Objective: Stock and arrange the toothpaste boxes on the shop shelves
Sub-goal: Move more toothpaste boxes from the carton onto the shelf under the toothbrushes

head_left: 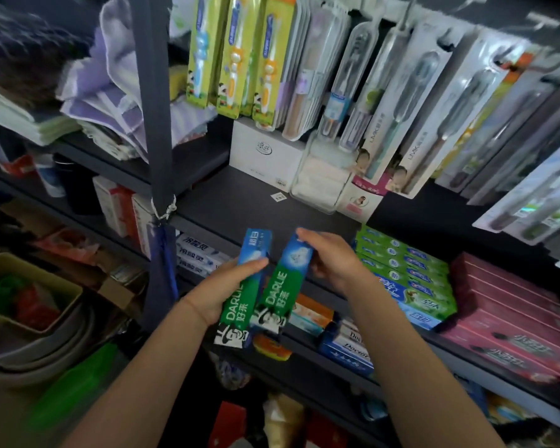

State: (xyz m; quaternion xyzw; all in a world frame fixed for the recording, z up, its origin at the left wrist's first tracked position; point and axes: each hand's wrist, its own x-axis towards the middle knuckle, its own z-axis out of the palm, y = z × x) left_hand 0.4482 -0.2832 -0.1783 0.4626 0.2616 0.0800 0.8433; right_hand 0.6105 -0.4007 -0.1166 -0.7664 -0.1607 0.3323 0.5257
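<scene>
Two green-and-blue Darlie toothpaste boxes stand side by side in front of the dark shelf (240, 202). My left hand (220, 289) grips the left box (244, 286) from its left side, thumb across the face. My right hand (332, 257) holds the right box (286, 279) near its top, fingers curled over the upper right edge. Both boxes point up and slightly right, their tops level with the shelf's front edge.
A stack of green toothpaste boxes (408, 270) and pink boxes (511, 312) lie on the lower shelf at right. Toothbrush packs (240, 56) hang above. A white box (265, 150) stands at the shelf back. A dark upright post (152, 124) rises at left.
</scene>
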